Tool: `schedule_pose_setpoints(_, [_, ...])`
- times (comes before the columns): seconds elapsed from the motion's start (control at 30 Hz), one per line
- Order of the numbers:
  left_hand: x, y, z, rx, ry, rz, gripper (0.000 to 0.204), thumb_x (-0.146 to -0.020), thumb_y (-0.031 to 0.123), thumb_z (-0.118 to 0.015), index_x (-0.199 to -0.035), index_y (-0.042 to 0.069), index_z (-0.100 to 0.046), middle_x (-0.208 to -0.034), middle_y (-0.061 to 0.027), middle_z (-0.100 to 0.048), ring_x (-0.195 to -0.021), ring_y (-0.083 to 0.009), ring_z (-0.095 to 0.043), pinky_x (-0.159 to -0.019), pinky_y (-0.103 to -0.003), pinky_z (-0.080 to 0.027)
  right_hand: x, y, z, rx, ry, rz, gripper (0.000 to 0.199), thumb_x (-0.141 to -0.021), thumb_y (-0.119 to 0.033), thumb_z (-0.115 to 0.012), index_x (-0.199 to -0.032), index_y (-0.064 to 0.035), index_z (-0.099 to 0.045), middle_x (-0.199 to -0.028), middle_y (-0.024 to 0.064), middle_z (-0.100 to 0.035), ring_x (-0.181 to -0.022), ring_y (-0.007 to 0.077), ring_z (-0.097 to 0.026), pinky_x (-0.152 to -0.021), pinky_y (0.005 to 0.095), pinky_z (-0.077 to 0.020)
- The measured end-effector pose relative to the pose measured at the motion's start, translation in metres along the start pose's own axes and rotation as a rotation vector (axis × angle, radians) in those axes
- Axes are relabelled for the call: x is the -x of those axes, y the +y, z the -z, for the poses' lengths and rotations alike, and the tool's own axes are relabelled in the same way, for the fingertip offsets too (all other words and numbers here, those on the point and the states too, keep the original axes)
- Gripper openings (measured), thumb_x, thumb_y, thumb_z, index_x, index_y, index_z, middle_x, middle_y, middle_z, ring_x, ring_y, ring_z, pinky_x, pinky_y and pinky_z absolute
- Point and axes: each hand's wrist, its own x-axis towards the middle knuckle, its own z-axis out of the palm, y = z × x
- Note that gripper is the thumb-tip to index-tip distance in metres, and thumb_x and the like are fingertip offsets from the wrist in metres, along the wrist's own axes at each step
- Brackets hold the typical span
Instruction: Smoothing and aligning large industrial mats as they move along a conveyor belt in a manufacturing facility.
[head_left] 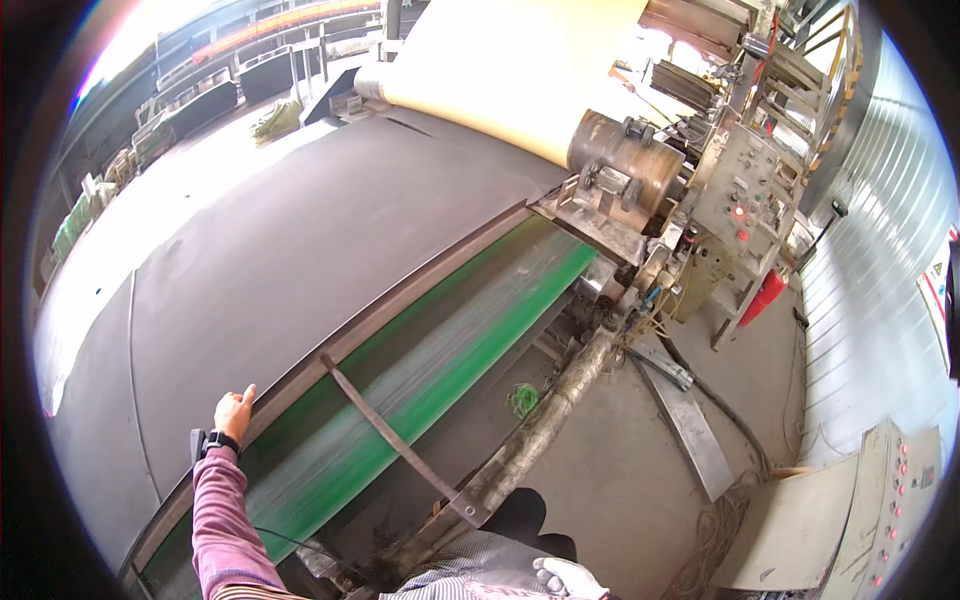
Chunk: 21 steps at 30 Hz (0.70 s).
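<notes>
My left hand (235, 413) is bare, with a dark band at the wrist and a mauve sleeve. It lies at the near edge of a wide dark grey surface (300, 250), beside the long metal rail (440, 262). Its visible fingers are partly stretched out, and nothing shows in them. At the lower edge, against my patterned clothing, is my right hand (570, 577) in a white glove. Only part of it shows, so its grip cannot be made out. Below the rail runs a green and grey belt or roller (430, 370), crossed by a rusty flat bar (395, 435).
A large pale yellow roll (510, 70) stands at the far end, next to a rusty drum (625, 165). To the right are a control panel (750, 190), a red extinguisher (765, 297), a loose metal plate (685, 430) and a cabinet with buttons (830, 510). Cables lie on the floor.
</notes>
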Motion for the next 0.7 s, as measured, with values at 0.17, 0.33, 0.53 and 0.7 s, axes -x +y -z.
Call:
schedule_pose_setpoints(0.17, [-0.062,0.074,0.006,-0.015,0.021,-0.102,0.027,-0.095,0.024,-0.048,-0.118,0.016,-0.06,-0.083,-0.0117,-0.066,-0.083,-0.0309,-0.062,-0.073,-0.043,-0.051,0.002,-0.032,-0.017,0.075,-0.024,-0.02,0.017,-0.09,-0.026,-0.061,-0.097,-0.0116,-0.066,-0.068,-0.0033,-0.059,-0.05,0.0051,-0.045,-0.043,0.0219,-0.0345])
schedule_pose_setpoints(0.33, [-0.068,0.129,0.063,-0.038,0.08,-0.236,0.03,-0.091,0.021,-0.05,-0.119,0.018,-0.061,-0.086,-0.0123,-0.067,-0.082,-0.0325,-0.063,-0.072,-0.044,-0.052,0.01,-0.068,-0.047,0.241,-0.092,-0.104,0.018,-0.09,-0.021,-0.062,-0.101,-0.0074,-0.065,-0.072,-0.0009,-0.059,-0.053,0.0056,-0.047,-0.045,0.0221,-0.0382])
schedule_pose_setpoints(0.53, [-0.063,0.138,0.056,0.439,-0.088,0.059,0.064,-0.095,0.056,-0.032,-0.115,0.002,-0.061,-0.125,-0.0222,-0.057,-0.12,-0.0392,-0.05,-0.101,-0.042,-0.04,-0.007,-0.031,-0.002,0.463,-0.094,0.042,0.018,-0.089,-0.01,-0.058,-0.105,-0.005,-0.06,-0.08,0.0005,-0.056,-0.059,0.0088,-0.056,-0.056,0.0245,-0.0542])
schedule_pose_setpoints(0.7, [0.044,-0.032,-0.009,-0.119,-0.155,-0.092,0.041,-0.097,0.025,-0.039,-0.138,0.02,-0.043,-0.139,-0.0159,-0.048,-0.117,-0.0372,-0.054,-0.1,-0.053,-0.043,0.004,-0.033,-0.012,0.386,-0.071,-0.055,0.021,-0.094,-0.033,-0.053,-0.102,-0.0142,-0.057,-0.067,-0.0096,-0.048,-0.043,-0.0005,-0.035,-0.036,0.0151,-0.0271])
